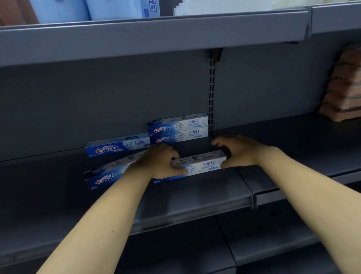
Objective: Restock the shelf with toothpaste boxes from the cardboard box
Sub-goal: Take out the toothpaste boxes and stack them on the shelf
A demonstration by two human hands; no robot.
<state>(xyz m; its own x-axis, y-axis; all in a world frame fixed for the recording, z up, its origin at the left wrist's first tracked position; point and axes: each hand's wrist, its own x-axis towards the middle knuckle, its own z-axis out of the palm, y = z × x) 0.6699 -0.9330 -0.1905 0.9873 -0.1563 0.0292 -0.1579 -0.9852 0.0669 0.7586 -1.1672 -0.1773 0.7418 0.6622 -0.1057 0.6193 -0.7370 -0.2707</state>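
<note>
- Both hands clasp one toothpaste box point(203, 163) on the grey shelf point(193, 194), the left hand point(160, 162) wrapped over its left end, the right hand point(236, 151) cupping its right end.
- Its long axis runs 9 to 3 o'clock, parallel to the shelf edge; neither hand is nearer.
- At 12 o'clock, against the back wall, sits a stack of two boxes point(178, 129), the likely target; the held one lies just in front.
- At 9 o'clock a tilted box point(106, 175) is partly hidden by the left wrist.
- No cardboard box is in view.
</note>
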